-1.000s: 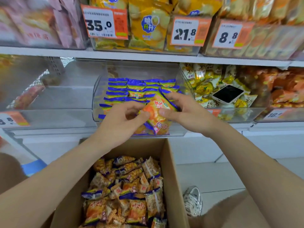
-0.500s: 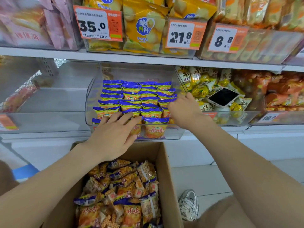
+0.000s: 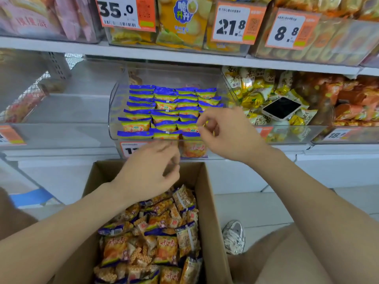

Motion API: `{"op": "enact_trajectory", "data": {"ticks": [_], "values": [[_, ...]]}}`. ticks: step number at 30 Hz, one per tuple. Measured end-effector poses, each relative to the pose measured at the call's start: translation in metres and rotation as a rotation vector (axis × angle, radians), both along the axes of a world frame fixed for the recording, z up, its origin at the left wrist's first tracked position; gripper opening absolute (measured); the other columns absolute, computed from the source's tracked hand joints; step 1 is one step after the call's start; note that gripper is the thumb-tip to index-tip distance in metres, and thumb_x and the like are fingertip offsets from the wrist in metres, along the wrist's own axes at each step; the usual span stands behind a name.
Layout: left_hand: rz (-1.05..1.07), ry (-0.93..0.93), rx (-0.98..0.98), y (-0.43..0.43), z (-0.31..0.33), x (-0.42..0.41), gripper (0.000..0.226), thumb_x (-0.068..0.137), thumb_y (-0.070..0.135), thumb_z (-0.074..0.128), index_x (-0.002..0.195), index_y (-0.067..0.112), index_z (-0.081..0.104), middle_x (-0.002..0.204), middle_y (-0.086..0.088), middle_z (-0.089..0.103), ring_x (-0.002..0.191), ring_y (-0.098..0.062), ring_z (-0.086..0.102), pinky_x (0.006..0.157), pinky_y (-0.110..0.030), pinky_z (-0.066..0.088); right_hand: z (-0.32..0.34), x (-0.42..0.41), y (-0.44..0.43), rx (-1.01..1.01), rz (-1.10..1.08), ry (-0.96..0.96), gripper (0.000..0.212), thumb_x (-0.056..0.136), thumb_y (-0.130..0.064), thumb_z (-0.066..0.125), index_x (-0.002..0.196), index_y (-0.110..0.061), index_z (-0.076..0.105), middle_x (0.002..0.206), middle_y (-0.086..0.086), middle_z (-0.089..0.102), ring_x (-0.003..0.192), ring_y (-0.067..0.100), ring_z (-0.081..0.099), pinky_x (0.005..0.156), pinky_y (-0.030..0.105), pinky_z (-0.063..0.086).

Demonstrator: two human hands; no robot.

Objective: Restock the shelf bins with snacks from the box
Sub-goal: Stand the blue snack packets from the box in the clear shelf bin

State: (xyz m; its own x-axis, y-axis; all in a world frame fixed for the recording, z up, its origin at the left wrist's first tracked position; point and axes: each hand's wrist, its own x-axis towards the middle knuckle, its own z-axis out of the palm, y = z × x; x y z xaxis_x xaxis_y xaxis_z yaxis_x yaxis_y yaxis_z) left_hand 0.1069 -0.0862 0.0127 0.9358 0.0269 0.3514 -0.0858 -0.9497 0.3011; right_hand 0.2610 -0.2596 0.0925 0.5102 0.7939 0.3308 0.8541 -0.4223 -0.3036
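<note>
- Shop shelving (image 3: 184,58), white, two tiers in view; orange-and-white price tags (image 3: 235,23) clipped to the upper tier.
- Clear bin (image 3: 114,111) on the lower tier, centre, stocked with blue-and-orange snack packets (image 3: 164,105) lined up in neat rows, front to back.
- Cardboard box (image 3: 211,201) open directly below the bin, well filled with loose packets (image 3: 164,242) of the same kind, jumbled.
- Left hand (image 3: 147,173) above the far rim of the box, just under the bin front; somewhat blurred; fingers loosely curled, nothing held.
- Right hand (image 3: 227,136) at the front right of the bin, over the foremost rows; fingers curled, thumb close to forefinger; unclear whether a packet edge is pinched.
- Phone (image 3: 282,108) lying face up on yellow packets (image 3: 252,95) in the neighbouring bin to the right.
- Silver shoe (image 3: 234,236) on the floor beside the box.
</note>
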Motion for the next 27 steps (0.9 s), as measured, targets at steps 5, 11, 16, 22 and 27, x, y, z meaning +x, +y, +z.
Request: {"op": "enact_trajectory", "data": {"ticks": [5, 11, 16, 22, 27], "values": [[-0.202, 0.622, 0.004, -0.027, -0.075, -0.009, 0.008, 0.096, 0.033, 0.058, 0.1, 0.03, 0.064, 0.091, 0.013, 0.064, 0.082, -0.007, 0.062, 0.077, -0.039, 0.059, -0.034, -0.045, -0.007, -0.58, 0.356, 0.237, 0.014, 0.096, -0.034, 0.068, 0.102, -0.025, 0.077, 0.076, -0.016, 0.068, 0.073, -0.002, 0.06, 0.069, 0.01, 0.042], [-0.358, 0.95, 0.142, -0.063, -0.167, -0.018, 0.057, 0.099, 0.021, 0.062, 0.152, 0.016, 0.042, 0.146, -0.013, 0.048, 0.119, -0.034, 0.06, 0.095, -0.046, 0.055, -0.093, -0.051, -0.005, -0.908, 0.334, 0.162, 0.023, 0.091, -0.024, 0.059, 0.076, -0.008, 0.065, 0.071, 0.008, 0.063, 0.068, 0.028, 0.058, 0.057, 0.04, 0.049], [-0.199, 0.926, 0.067, -0.077, -0.209, -0.015, 0.101, 0.092, -0.002, 0.062, 0.167, 0.017, -0.004, 0.157, -0.021, 0.038, 0.118, -0.035, 0.063, 0.086, -0.04, 0.058, -0.102, -0.042, -0.002, -1.007, 0.322, 0.152, 0.029, 0.097, -0.025, 0.059, 0.073, -0.011, 0.056, 0.066, 0.005, 0.053, 0.061, 0.025, 0.046, 0.054, 0.036, 0.037], [-0.064, 0.85, -0.225, -0.076, -0.21, -0.002, 0.051, 0.095, 0.003, 0.065, 0.141, 0.012, 0.044, 0.111, -0.007, 0.064, 0.106, -0.028, 0.066, 0.072, -0.028, 0.044, -0.107, -0.032, 0.005, -0.98, 0.322, 0.13, 0.029, 0.092, -0.019, 0.056, 0.066, -0.012, 0.045, 0.065, 0.007, 0.042, 0.058, 0.026, 0.032, 0.053, 0.037, 0.032], [-0.005, 0.793, -0.346, -0.064, -0.177, 0.004, 0.037, 0.087, -0.009, 0.057, 0.109, 0.019, 0.063, 0.106, 0.006, 0.06, 0.106, -0.016, 0.063, 0.071, -0.028, 0.049, -0.107, -0.024, 0.008, -0.963, 0.292, 0.163, 0.028, 0.091, -0.018, 0.054, 0.064, -0.013, 0.047, 0.069, 0.008, 0.05, 0.061, 0.027, 0.037, 0.056, 0.041, 0.04]]}}
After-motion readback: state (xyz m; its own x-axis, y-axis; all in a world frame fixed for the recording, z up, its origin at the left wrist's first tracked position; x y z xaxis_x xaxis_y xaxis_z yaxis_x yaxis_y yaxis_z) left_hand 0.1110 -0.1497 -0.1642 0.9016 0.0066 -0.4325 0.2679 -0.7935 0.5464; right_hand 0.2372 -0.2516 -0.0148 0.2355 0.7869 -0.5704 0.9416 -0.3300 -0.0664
